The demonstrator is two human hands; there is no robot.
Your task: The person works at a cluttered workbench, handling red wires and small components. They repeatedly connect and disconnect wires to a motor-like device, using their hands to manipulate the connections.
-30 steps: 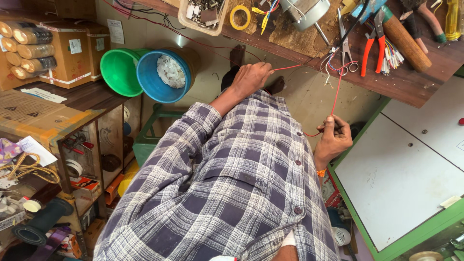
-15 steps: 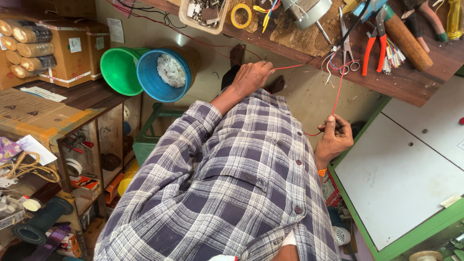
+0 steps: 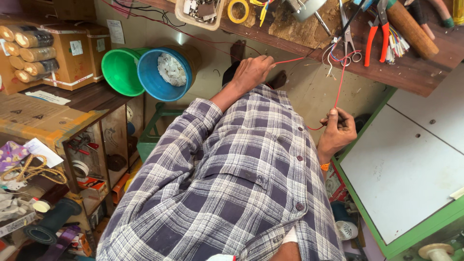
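A thin red wire [image 3: 340, 82] runs from my left hand [image 3: 251, 73] across to the wooden workbench [image 3: 411, 72], then down to my right hand [image 3: 338, 131]. My left hand pinches one end of the wire just below the bench edge. Lower down, beside the green-framed white panel [image 3: 411, 164], my right hand grips the other stretch between thumb and fingers. My checked shirt [image 3: 232, 183] fills the middle of the view. Orange-handled pliers [image 3: 374, 36] and scissors [image 3: 347, 34] lie on the bench above the wire.
A green bucket [image 3: 117, 71] and a blue bucket [image 3: 162, 72] holding white bits stand at the left. Cardboard boxes [image 3: 72, 58] and a cluttered shelf [image 3: 87, 150] lie further left. On the bench are a yellow tape roll [image 3: 238, 10], a parts tray [image 3: 199, 10] and a wooden handle [image 3: 411, 29].
Both hands have shifted only slightly upward while keeping hold of the red wire. Nothing else has moved.
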